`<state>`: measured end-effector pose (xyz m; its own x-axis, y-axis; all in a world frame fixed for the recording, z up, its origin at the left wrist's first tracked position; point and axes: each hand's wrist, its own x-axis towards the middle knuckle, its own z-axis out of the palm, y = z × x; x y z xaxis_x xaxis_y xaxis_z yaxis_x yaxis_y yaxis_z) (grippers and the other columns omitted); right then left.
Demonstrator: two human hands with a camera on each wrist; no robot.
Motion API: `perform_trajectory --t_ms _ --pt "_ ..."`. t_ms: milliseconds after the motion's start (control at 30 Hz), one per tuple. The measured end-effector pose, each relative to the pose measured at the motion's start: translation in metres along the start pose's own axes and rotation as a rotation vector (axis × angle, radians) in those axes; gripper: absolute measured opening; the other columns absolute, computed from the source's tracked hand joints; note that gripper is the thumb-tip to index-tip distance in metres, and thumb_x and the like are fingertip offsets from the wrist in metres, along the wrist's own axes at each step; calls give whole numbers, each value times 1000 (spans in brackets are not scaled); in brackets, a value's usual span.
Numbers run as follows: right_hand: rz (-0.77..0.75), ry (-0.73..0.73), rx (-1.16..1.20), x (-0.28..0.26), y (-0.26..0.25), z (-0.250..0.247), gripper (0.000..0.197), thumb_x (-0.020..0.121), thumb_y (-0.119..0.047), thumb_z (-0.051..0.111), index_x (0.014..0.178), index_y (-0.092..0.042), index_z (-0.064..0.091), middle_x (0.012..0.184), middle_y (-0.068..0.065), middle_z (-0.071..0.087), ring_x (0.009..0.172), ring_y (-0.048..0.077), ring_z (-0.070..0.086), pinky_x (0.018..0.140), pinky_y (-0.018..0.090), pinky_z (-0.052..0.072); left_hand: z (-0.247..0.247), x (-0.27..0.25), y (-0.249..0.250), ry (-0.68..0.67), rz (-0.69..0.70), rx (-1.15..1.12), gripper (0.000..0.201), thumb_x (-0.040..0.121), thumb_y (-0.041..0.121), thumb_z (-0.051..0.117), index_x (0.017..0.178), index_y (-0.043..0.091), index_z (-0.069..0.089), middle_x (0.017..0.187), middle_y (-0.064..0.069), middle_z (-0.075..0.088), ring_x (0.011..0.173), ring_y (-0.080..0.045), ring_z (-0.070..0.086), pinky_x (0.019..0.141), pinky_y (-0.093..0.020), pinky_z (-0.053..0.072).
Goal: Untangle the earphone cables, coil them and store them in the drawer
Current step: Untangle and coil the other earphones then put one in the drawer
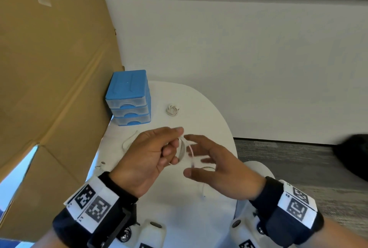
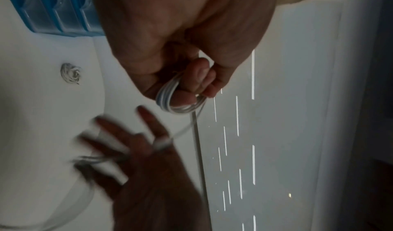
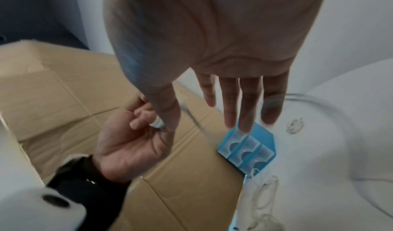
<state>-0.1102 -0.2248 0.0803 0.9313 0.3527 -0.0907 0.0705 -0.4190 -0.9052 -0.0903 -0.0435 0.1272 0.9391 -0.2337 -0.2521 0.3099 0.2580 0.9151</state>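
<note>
My left hand (image 1: 169, 148) holds a coil of white earphone cable (image 2: 180, 100) wound round its curled fingers, above the white round table (image 1: 209, 112). A free strand (image 2: 185, 130) runs from that coil to my right hand (image 1: 199, 158), whose fingers (image 3: 231, 103) are straight and spread; the strand crosses them, blurred. A second, finished coil of earphones (image 1: 172, 110) lies on the table to the right of the blue three-drawer unit (image 1: 128, 98). All three drawers look closed.
A large cardboard box (image 1: 49, 88) stands against the table's left side, right behind the drawer unit. Another loose white cable (image 1: 129, 141) lies on the table under my left hand. A dark object (image 1: 352, 154) sits on the floor at right.
</note>
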Motion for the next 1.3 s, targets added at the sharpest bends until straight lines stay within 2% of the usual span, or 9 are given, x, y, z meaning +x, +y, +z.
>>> perform_trajectory --t_ms 67,133,300,467,600,733,900,1067,1300 --pt "-76 43 -1 -2 -4 0 71 82 -39 73 144 -38 38 138 -18 53 132 -7 42 111 28 35 3 -1 -5 -12 -1 23 28 71 25 68 51 12 52 44 1 31 37 -10 26 48 -23 41" --pt "-124 67 97 -1 -5 1 63 84 -37 72 140 -32 45 136 -11 57 133 0 45 112 31 34 3 0 -7 0 -8 16 28 70 24 68 52 12 50 43 1 30 37 -10 26 49 -23 41" --pt "-184 104 467 0 -8 6 22 89 -20 67 103 -4 65 85 23 71 79 26 69 81 39 53 4 0 -7 20 -21 3 32 74 30 66 53 12 48 46 1 32 39 -11 29 53 -25 43" --pt "-147 244 413 -2 -9 12 15 89 -20 66 90 -9 76 65 5 65 48 15 51 50 24 45 6 -1 -7 21 -44 -25 34 79 36 63 59 11 53 53 -2 39 50 -15 37 50 -22 46" --pt "-230 245 284 -4 -6 18 21 95 -22 60 106 -23 77 63 -6 58 57 8 45 58 16 41 7 0 -9 29 -45 -57 34 82 38 61 63 11 56 56 -3 46 53 -14 45 52 -20 47" --pt "-236 194 126 -6 -5 22 26 101 -28 52 109 -43 71 61 11 42 61 34 38 55 40 39 3 2 -7 51 -12 -148 31 79 36 60 79 6 67 66 -4 63 57 -12 60 60 -22 57" --pt "-222 168 9 -9 2 28 37 101 -36 50 88 -5 67 64 15 44 55 20 35 54 33 34 -6 10 -2 104 62 -315 28 85 28 58 96 3 66 75 -5 72 70 -13 72 69 -25 60" --pt "-253 144 -81 -15 -5 33 28 101 -32 51 95 -12 71 65 4 53 55 15 39 55 17 32 -11 12 -3 113 113 -327 31 84 28 58 101 2 65 80 -6 73 77 -15 73 73 -27 60" --pt "-236 19 -66 -22 -26 23 32 100 -30 53 74 -12 57 59 9 43 54 20 35 54 28 30 1 5 -21 77 288 31 21 94 17 54 100 3 69 95 -18 75 94 -28 72 88 -32 55"
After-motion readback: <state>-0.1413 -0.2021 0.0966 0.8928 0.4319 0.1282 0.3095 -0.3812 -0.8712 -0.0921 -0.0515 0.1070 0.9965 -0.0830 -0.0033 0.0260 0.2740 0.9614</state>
